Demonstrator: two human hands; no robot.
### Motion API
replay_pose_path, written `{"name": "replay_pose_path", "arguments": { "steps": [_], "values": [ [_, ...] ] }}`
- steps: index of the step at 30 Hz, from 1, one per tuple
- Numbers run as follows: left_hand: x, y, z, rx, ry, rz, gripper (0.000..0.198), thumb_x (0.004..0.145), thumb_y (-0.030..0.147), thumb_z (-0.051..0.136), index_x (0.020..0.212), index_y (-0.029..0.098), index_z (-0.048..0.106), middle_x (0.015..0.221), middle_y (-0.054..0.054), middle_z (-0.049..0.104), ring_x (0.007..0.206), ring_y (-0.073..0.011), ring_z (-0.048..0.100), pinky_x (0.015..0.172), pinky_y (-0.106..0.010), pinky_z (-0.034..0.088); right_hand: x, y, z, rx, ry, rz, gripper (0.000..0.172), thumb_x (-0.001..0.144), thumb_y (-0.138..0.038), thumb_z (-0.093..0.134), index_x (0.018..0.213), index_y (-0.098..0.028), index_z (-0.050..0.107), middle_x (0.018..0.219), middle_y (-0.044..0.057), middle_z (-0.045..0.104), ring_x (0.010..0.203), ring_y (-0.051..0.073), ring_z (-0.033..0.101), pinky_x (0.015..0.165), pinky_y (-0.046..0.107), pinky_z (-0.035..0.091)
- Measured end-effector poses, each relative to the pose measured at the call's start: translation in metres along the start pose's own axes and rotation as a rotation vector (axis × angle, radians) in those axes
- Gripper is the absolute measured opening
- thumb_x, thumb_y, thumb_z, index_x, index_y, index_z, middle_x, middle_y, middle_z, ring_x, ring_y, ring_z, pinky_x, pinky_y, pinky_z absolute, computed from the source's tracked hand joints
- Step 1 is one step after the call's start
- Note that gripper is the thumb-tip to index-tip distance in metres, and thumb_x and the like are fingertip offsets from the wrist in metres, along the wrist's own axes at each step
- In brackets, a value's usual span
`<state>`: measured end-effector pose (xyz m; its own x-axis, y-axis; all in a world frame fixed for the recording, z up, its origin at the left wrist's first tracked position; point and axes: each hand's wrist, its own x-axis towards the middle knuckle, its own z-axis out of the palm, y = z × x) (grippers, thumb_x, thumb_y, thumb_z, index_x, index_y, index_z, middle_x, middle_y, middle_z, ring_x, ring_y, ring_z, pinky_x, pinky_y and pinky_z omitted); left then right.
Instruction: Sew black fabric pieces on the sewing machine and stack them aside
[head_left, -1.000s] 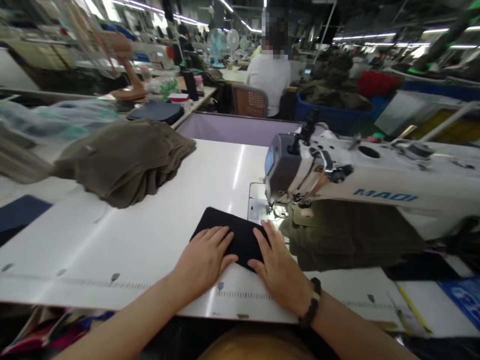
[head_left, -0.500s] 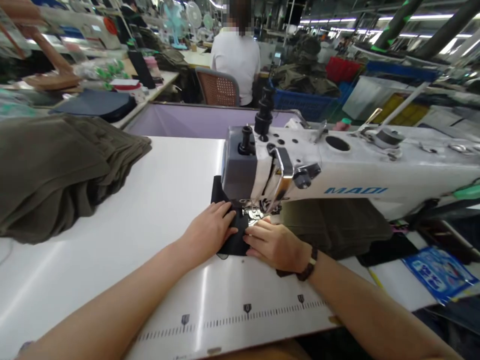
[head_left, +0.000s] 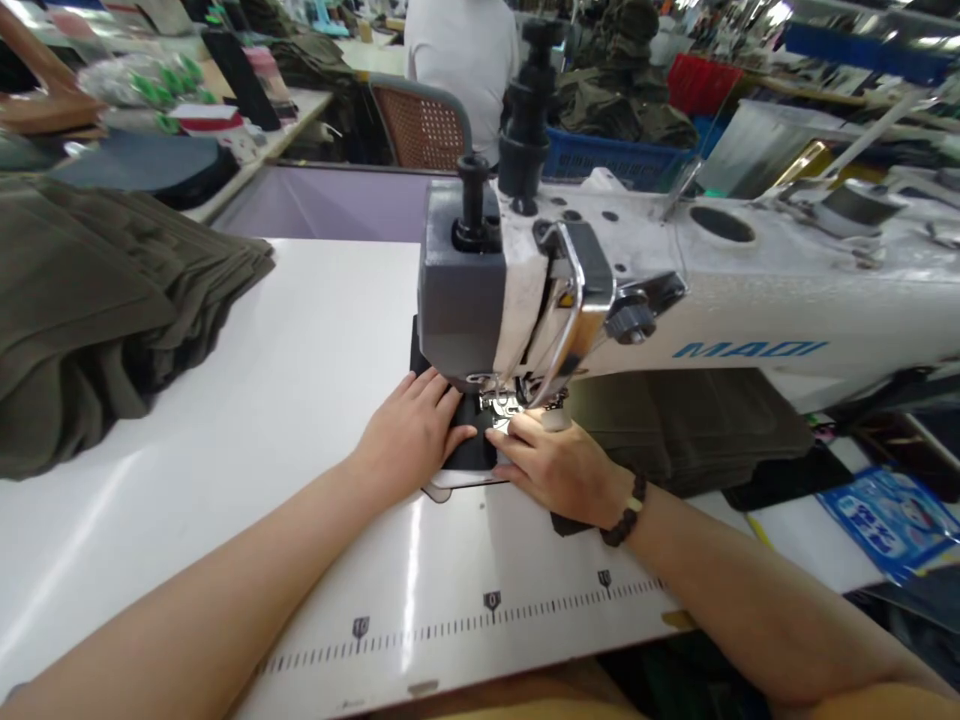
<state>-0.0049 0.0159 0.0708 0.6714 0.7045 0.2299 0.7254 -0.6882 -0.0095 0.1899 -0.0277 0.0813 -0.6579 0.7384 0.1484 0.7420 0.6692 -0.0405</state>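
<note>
A strip of black fabric (head_left: 472,452) lies under the presser foot (head_left: 501,404) of a white sewing machine (head_left: 750,330). My left hand (head_left: 409,432) rests flat on the left part of the strip, fingers stretched forward and thumb out to the right. Right of the needle area, my right hand (head_left: 559,465) has its bent fingers together at the strip's right edge, gripping it. The lit needle area is partly covered by the machine head and my right fingers. Black material also shows beneath my right wrist.
Stacked olive-brown fabric pieces (head_left: 90,320) lie at the left of the white table (head_left: 330,330). More brown pieces (head_left: 690,430) sit under the machine arm. A blue packet (head_left: 889,520) is at the right. Beyond the table, a person in white (head_left: 457,70) sits on a chair (head_left: 420,122).
The black strip has moved away from me under the presser foot, its near edge now closer to the needle. Both hands stay on it. The camera view has tilted down and come nearer.
</note>
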Motion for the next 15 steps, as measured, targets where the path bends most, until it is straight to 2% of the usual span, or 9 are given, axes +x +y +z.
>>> {"name": "replay_pose_path", "arguments": {
  "steps": [4,15],
  "values": [
    [0.0011,-0.0006,0.002,0.022,0.007,0.004,0.034,0.084,0.038,0.046,0.101,0.01,0.054,0.101,-0.015,0.056,0.103,-0.03,0.049,0.084,-0.041,0.041,0.0003,0.0003,-0.0001,-0.011,-0.001,-0.001,0.029,0.082,-0.036,0.055,0.104,-0.017,0.057,0.088,0.006,0.058,0.08,0.02,0.051,0.063,0.03,0.033],
    [0.0021,-0.0014,0.0027,0.011,0.008,-0.021,0.032,0.084,0.038,0.047,0.099,0.012,0.055,0.098,-0.014,0.057,0.104,-0.0292,0.049,0.086,-0.041,0.039,0.0017,-0.0007,-0.0004,0.011,-0.003,0.029,0.029,0.081,-0.035,0.056,0.104,-0.018,0.057,0.086,0.005,0.058,0.079,0.019,0.051,0.067,0.03,0.034]
  ]
}}
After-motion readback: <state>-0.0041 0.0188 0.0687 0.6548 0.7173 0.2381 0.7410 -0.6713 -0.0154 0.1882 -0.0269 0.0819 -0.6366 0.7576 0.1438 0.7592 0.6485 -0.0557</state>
